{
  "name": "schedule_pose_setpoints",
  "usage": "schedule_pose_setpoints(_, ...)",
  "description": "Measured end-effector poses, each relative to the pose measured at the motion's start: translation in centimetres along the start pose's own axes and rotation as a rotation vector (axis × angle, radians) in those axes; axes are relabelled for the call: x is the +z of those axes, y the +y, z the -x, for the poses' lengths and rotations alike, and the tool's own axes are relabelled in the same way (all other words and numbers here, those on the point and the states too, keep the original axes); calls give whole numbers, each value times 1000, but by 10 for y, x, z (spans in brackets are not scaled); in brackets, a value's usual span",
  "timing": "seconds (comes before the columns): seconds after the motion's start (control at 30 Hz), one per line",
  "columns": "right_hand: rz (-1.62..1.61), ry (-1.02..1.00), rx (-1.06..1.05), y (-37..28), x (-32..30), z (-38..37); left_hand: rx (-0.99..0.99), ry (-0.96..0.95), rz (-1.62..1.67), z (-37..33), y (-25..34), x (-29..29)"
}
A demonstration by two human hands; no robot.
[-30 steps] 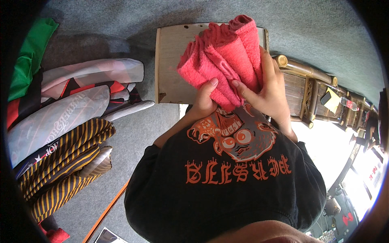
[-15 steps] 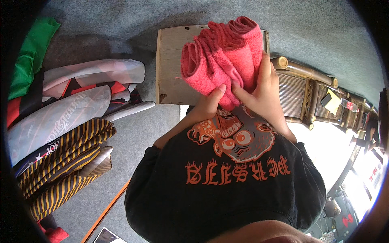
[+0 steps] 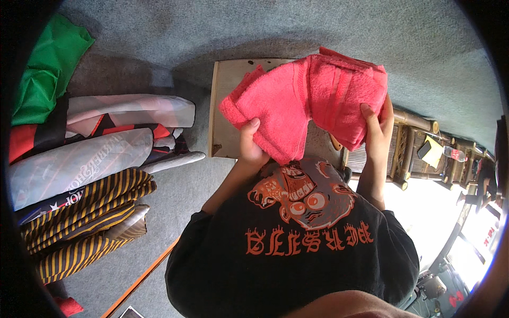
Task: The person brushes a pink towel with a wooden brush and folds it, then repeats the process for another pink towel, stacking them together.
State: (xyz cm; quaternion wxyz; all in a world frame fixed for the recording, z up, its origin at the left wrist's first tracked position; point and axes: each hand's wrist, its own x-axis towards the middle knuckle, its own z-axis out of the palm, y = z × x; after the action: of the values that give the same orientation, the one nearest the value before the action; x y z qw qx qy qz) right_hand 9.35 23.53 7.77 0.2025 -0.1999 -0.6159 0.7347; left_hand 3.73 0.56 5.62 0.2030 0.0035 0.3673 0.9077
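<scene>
A pinkish-red terry towel (image 3: 278,103) is held up in front of my chest, bent in the middle with its two folded halves spread apart. My left hand (image 3: 251,142) grips the left half at its near edge, thumb on top and fingers mostly hidden beneath. At the right end my right hand (image 3: 377,127) clasps the other folded half, thumb over the front and fingers behind. Beneath the towel, a pale wooden board or tabletop (image 3: 225,79) is partly covered.
Folded cloths lie on the left, among them a green cloth (image 3: 50,74), a grey printed cloth (image 3: 85,164) and black-and-yellow striped cloths (image 3: 90,225). On the right is bamboo furniture (image 3: 400,151) with a dark phone (image 3: 425,149), yellow paper (image 3: 435,155) and a plastic bottle (image 3: 455,153).
The bunched, rolled towel has opened out into two wide folded halves. My hands have drawn apart, the left one moving left and the right one moving right.
</scene>
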Motion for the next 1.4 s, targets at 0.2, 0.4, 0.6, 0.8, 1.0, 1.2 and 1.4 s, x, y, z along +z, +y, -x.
schedule_pose_setpoints(0.2,449,-134,-305,-9,28,17,-99,-74,-160,4,-18,-2)
schedule_pose_setpoints(0.4,653,-280,-439,-2,51,28,-40,-163,-297,2,-18,5)
schedule_pose_setpoints(0.6,577,-268,-332,3,52,22,-86,-231,-426,-1,-15,0)
schedule_pose_setpoints(0.8,531,-194,-328,5,51,22,-108,-157,-296,0,-21,7)
schedule_pose_setpoints(1.0,340,-109,-170,16,30,12,-109,-47,-190,-3,-9,0)
schedule_pose_setpoints(1.2,-80,-99,107,18,11,-3,-72,-50,79,-11,13,0)
schedule_pose_setpoints(1.4,-112,19,125,15,1,-6,-24,-48,109,-16,19,-4)
